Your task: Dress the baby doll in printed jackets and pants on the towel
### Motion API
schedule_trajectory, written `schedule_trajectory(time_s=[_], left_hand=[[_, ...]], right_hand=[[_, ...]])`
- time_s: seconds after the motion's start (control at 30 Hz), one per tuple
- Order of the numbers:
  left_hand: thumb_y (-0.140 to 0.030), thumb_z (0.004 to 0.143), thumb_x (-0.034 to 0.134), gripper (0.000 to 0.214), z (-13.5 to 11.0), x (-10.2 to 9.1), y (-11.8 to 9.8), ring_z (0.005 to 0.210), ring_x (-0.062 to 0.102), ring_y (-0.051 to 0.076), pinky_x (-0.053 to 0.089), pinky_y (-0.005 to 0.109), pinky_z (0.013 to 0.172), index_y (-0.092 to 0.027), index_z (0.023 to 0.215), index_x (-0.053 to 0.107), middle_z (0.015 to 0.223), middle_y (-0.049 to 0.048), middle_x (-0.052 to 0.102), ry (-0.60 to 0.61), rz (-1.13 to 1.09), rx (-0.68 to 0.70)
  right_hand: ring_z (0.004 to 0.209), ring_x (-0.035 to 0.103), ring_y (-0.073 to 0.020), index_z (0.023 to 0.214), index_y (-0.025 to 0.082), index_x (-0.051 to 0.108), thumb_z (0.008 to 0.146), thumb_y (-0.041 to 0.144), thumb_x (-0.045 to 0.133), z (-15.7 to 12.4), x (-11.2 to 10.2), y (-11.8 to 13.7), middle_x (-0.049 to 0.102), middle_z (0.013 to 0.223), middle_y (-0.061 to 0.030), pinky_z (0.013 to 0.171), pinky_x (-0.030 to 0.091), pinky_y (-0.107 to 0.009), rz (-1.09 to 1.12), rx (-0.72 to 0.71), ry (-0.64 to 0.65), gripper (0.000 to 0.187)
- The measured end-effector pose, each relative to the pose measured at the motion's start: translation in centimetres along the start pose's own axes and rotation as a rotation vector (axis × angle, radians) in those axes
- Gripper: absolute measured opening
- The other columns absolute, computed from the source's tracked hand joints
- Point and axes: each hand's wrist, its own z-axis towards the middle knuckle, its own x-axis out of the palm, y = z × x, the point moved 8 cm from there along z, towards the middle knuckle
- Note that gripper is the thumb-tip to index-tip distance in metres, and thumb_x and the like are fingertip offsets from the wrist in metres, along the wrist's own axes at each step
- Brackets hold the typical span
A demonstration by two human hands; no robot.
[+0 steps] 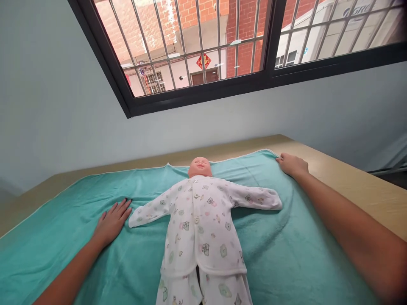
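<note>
A baby doll (203,224) lies on its back on a teal blanket (273,254), its head toward the wall and its arms spread. It wears a white printed top with buttons and matching trousers; its legs run out of view at the bottom. My left hand (112,221) rests flat on the blanket, fingers stretched out, just beside the doll's sleeve end. Beyond the doll's other sleeve, my right hand (293,164) pinches the blanket's far right corner, which is slightly raised toward the fingers.
Under the blanket is a wooden table (343,182), its bare surface showing along the back and right. A pale wall (203,131) stands behind it. Above is a dark-framed window (203,87) with metal bars, and brick buildings show outside.
</note>
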Motion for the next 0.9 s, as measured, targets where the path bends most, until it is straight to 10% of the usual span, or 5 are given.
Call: schedule_trajectory(time_s=[0.4,0.57,0.73,0.9], left_hand=[[-0.052,0.097,0.020,0.063,1.6,-2.0,-2.8,0.149,0.019,0.034,0.016,0.061,0.116,-0.026,0.151,0.037,0.161,0.0046,0.026,-0.027,-0.109,-0.063],[-0.044,0.094,0.026,0.063,0.1,-5.2,-4.8,0.139,0.041,0.029,0.030,0.046,0.116,-0.009,0.140,0.050,0.149,0.0147,0.047,-0.132,-0.357,-0.119],[-0.050,0.094,0.033,0.057,-10.5,-8.1,-11.6,0.140,0.041,0.026,0.029,0.046,0.119,-0.018,0.139,0.052,0.151,0.0056,0.046,-0.207,-0.643,0.029],[-0.051,0.095,0.040,0.059,-24.6,-4.7,-21.3,0.148,0.024,0.025,0.041,0.046,0.114,-0.044,0.152,0.026,0.163,-0.0078,0.011,-0.051,-0.777,0.329]], right_hand=[[0.100,0.061,-0.0351,0.110,0.008,0.065,0.100,0.041,0.028,1.8,-0.4,-0.3,0.063,0.111,-0.0291,0.075,0.042,-0.045,-0.022,-0.061,-0.071,0.051],[0.120,0.051,-0.0391,0.124,0.005,0.058,0.098,0.041,0.032,-2.4,-2.1,2.1,0.055,0.131,-0.0281,0.095,0.043,-0.051,-0.062,-0.263,-0.207,0.051],[0.137,0.042,-0.0320,0.136,0.014,0.054,0.096,0.050,0.031,-13.8,-0.9,0.8,0.043,0.150,-0.0151,0.116,0.034,-0.046,0.055,-0.536,-0.041,0.059],[0.143,0.034,-0.0295,0.148,0.033,0.042,0.093,0.060,0.035,-23.0,-1.0,-5.9,0.037,0.155,0.0016,0.119,0.030,-0.053,0.096,-0.531,0.100,0.062]])
